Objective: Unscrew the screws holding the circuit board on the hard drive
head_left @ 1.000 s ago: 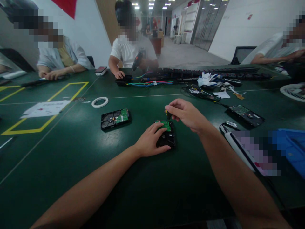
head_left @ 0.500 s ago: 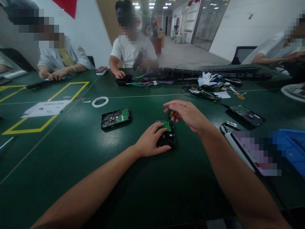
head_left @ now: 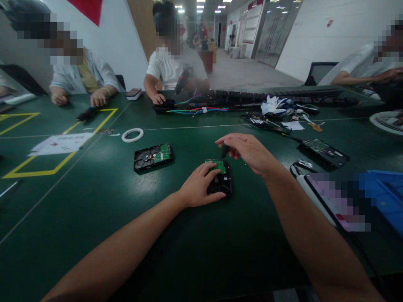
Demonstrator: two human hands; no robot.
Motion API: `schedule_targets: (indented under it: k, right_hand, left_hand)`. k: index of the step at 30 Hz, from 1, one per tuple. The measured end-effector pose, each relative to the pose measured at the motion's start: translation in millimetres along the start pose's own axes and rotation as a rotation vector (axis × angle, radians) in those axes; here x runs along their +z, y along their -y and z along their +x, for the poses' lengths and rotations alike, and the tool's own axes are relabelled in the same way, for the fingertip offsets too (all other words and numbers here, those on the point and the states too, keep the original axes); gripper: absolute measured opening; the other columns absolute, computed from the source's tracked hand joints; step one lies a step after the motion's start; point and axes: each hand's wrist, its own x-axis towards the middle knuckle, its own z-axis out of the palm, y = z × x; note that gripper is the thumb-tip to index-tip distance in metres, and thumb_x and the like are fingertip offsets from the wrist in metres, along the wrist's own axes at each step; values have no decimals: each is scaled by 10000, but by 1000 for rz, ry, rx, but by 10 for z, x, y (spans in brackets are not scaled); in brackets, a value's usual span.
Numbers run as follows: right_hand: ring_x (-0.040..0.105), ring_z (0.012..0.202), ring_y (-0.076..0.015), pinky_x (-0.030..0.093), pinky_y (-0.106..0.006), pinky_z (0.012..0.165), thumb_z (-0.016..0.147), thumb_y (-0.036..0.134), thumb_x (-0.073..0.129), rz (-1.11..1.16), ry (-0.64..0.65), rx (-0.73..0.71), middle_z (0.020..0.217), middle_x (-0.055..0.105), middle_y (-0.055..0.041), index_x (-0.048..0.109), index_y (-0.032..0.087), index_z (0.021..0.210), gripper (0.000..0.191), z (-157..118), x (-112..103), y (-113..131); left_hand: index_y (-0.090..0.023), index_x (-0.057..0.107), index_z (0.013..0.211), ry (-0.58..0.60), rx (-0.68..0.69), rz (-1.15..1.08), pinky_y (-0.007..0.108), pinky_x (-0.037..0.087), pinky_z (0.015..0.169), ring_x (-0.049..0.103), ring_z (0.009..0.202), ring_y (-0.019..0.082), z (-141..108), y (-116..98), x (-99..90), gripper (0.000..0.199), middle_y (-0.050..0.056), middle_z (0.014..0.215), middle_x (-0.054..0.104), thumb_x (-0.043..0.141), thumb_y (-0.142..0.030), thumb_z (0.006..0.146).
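Dark tool point(head_left: 224, 151) turned in right hand's point(head_left: 245, 149) loose grip; left hand point(head_left: 198, 184) spread on drive point(head_left: 223, 183).

White wall point(head_left: 317, 40) upper right, glass doors point(head_left: 273, 35) beside it. Grey floor point(head_left: 248, 69) upper centre, ceiling lights point(head_left: 200, 11) on. Green tabletop point(head_left: 103, 188) across lower frame.

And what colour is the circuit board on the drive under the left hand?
The circuit board is green, seen best in the head view.

The dark green bench point(head_left: 176, 256) is marked with yellow lines point(head_left: 31, 174); the black hard drive point(head_left: 224, 183) is topped by a green board point(head_left: 222, 167).
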Motion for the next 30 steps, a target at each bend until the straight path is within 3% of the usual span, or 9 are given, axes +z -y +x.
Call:
schedule_targets:
  k: [6,13,19,24,30]
  right_hand:
    - [563,703,-133,425,-278,613,973,259,600,2,10,2,1017,811,-58,853,203,1002,261,-4,-7,3]
    - [615,640,-137,477,-273,570,1009,280,640,58,4,41,768,664,-11,729,203,952,130,10,34,-26]
    - [681,629,-168,548,-295,571,1023,292,657,115,-31,95,737,656,-10,597,226,940,122,15,58,-20]
    - [664,635,-138,505,-272,544,1021,288,640,94,-26,54,838,672,-14,661,216,995,80,14,35,-27]
    - [480,584,-81,360,-241,500,1001,288,625,0,-61,-26,1037,801,-60,804,197,970,203,26,-20,-55]
  left_hand:
    - [-203,508,1579,5,12,24,651,405,1303,442,1564,437,-5,0,6,841,199,1632,480,700,-738,959]
    - [-198,490,1592,15,19,48,669,395,1304,408,1585,453,-10,-1,12,840,205,1641,475,684,-731,972]
    - [-191,491,1599,21,13,46,659,385,1312,395,1596,455,-6,-23,0,845,208,1647,471,684,-725,972]
    - [-181,494,1593,24,23,63,657,380,1314,393,1598,451,-5,-17,8,840,216,1646,472,657,-737,985]
    - [-196,503,1585,16,15,46,654,389,1311,417,1585,441,-7,1,16,844,205,1640,478,675,-747,969]
